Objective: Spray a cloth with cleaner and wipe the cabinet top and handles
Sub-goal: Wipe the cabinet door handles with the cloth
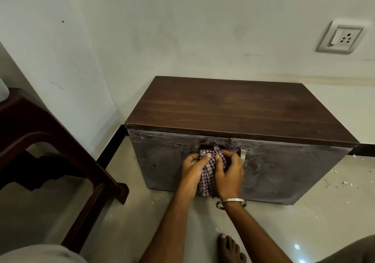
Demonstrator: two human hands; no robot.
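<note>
A low cabinet stands against the wall, with a dark wood top [229, 108] and two dusty grey doors. A purple-and-white checked cloth [209, 171] is wrapped over the left door's metal handle [216, 148], only the handle's top end showing. My left hand [192, 169] and my right hand [230, 171] both grip the cloth from either side, pressed against the door. The right door's metal handle [243, 157] is bare, just right of my right hand. No spray bottle is in view.
A dark brown plastic chair [50, 141] stands to the left of the cabinet. A wall socket [343, 38] is at upper right. Crumbs of debris [343, 182] lie on the tiled floor at right. My bare foot [230, 248] is below the hands.
</note>
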